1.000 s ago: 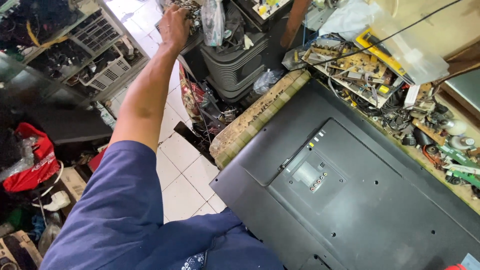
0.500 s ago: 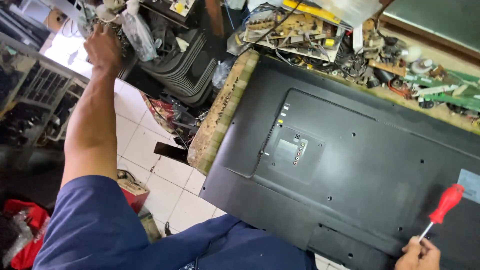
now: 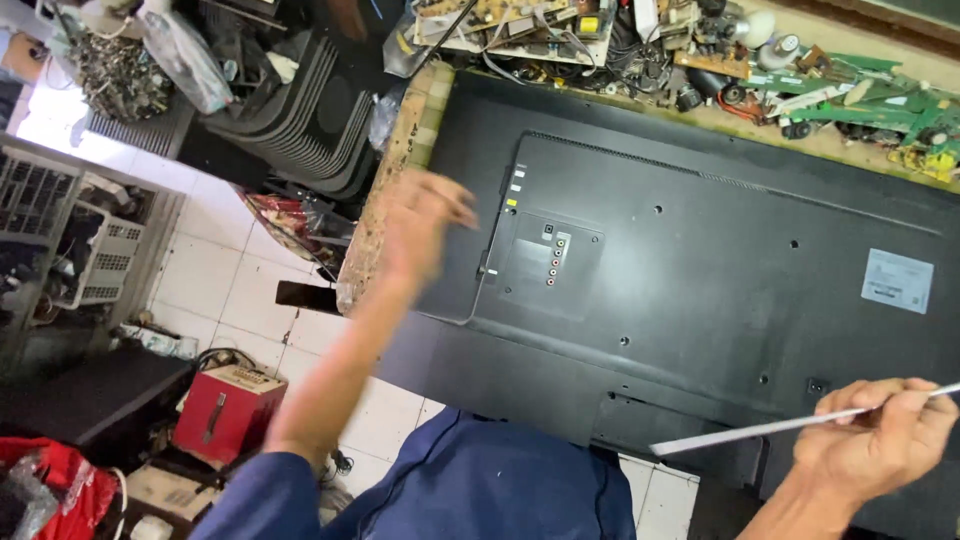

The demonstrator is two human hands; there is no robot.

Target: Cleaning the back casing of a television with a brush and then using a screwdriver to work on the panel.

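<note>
Gripping thin flat metal strip (image 3: 770, 430), rt hand (image 3: 880, 440)

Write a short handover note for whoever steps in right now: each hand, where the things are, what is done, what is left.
Left hand: empty, fingers spread, blurred, above the left edge of the television.
Right hand: grips a thin grey flat tool, its tip pointing left over the television's lower edge.
Television lies screen down on the bench, back cover facing up. Circuit boards and loose parts sit along the far edge.
Done: cannot tell whether any screws are out.
Left: the back cover is still in place; the tool's tip is not yet in the seam.
</note>
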